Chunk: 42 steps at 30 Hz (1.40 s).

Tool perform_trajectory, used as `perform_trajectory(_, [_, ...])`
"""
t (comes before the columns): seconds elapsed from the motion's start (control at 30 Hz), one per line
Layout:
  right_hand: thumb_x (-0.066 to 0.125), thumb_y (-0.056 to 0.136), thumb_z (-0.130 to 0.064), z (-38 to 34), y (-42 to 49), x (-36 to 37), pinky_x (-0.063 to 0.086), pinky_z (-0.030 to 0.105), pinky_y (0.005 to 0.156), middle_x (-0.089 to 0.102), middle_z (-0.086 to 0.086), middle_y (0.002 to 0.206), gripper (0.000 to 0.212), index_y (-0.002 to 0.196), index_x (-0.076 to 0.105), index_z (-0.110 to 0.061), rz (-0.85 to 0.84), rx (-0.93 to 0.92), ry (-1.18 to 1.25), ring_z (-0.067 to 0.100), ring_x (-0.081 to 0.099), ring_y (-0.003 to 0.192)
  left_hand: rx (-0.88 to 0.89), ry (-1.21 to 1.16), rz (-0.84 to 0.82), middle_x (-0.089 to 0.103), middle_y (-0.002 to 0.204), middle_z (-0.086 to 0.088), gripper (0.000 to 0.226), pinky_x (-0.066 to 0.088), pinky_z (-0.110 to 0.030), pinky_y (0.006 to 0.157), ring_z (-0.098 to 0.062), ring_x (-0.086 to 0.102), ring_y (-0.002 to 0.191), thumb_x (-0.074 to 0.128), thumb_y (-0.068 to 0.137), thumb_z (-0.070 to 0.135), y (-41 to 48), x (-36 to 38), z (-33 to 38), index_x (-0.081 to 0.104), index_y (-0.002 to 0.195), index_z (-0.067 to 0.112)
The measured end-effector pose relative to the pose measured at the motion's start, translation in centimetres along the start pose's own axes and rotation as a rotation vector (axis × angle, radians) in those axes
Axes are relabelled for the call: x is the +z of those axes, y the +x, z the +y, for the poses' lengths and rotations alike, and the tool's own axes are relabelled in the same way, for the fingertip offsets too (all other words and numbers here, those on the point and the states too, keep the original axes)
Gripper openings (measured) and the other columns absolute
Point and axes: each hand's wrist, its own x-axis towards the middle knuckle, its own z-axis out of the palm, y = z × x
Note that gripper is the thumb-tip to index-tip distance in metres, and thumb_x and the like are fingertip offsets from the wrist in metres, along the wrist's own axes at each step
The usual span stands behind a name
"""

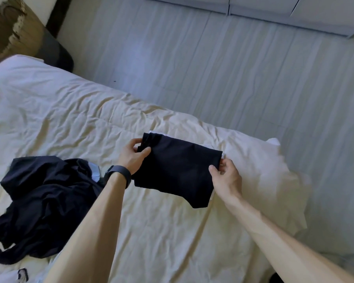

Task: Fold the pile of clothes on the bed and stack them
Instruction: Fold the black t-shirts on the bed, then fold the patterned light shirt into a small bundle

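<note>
Garment (178,170): black, folded into a rough rectangle, at the centre of the frame, with its lower corner hanging in a point towards the bottom.
Left hand (132,157): pinches the garment's upper left corner, thumb on top of the cloth and fingers curled round the bunched edge.
Right hand (226,174): pinches the garment's right edge between thumb and curled fingers, at mid-height of the fold.
White cloth (223,155): thin slivers show along the garment's top and right edges; I cannot tell whether this is another piece under it or part of it.
Pile (43,203): dark, crumpled clothes at the lower left of the frame, left of the left forearm, apart from the held garment; a pale blue scrap (95,172) shows at its upper right edge.
Bed (80,111): cream, wrinkled cover filling the left and lower frame; the garment is over its right part, near the bed's corner.
Watch (119,174): dark band round the left wrist.
Printed cloth (20,275): white with a black mark, at the bottom left corner, just below the pile.
Floor (233,68): pale planks across the upper right of the frame.
Cardboard (10,31): brown, torn, at the upper left corner.
Cabinet (294,11): pale fronts along the top right edge.
</note>
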Motion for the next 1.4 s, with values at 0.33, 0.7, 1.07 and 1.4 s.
perform_trajectory(0.33, [0.071, 0.089, -0.021, -0.1, -3.0, 1.6, 0.042, 0.043, 0.102, 0.055, 0.014, 0.134, 0.045, 0.128, 0.060, -0.004, 0.359, -0.640, -0.413, 0.032, 0.052, 0.124, 0.549, 0.733, 0.322, 0.030, 0.159, -0.002, 0.069, 0.027, -0.049, 0.117, -0.024, 0.031, 0.144, 0.051, 0.091, 0.053, -3.8, 2.8, -0.7, 0.031, 0.153, 0.030])
perform_trajectory(0.7, [0.045, 0.096, -0.065, 4.5, 2.8, 6.7, 0.002, 0.059, 0.124, 0.013, 0.006, 0.171, 0.074, 0.160, 0.028, -0.032, 0.104, -0.883, -0.881, 0.032, 0.009, 0.157, 0.575, 1.026, 0.043, -0.020, 0.165, 0.010, 0.068, -0.024, -0.047, 0.118, -0.015, -0.029, 0.149, 0.016, 0.093, 0.068, 0.5, 5.7, -4.5, -0.012, 0.152, 0.052])
perform_trajectory(1.07, [0.052, 0.078, -0.084, 7.2, 6.5, 10.2, 0.012, 0.069, 0.117, 0.024, 0.009, 0.167, 0.097, 0.159, 0.030, -0.035, 0.232, -0.989, -0.904, 0.041, 0.019, 0.154, 0.770, 0.797, 0.125, 0.014, 0.167, 0.000, 0.076, 0.002, -0.064, 0.119, -0.027, 0.003, 0.154, 0.036, 0.083, 0.067, 5.9, 7.0, -9.4, 0.018, 0.154, 0.045])
perform_trajectory(1.4, [0.047, 0.084, -0.080, 7.0, 6.5, 11.3, 0.016, 0.071, 0.115, 0.028, 0.016, 0.165, 0.092, 0.158, 0.032, -0.028, 0.233, -0.997, -0.971, 0.044, 0.022, 0.152, 0.807, 0.831, 0.154, 0.014, 0.167, 0.002, 0.072, 0.009, -0.064, 0.119, -0.027, 0.005, 0.155, 0.033, 0.088, 0.064, 7.3, 6.7, -10.4, 0.020, 0.156, 0.044])
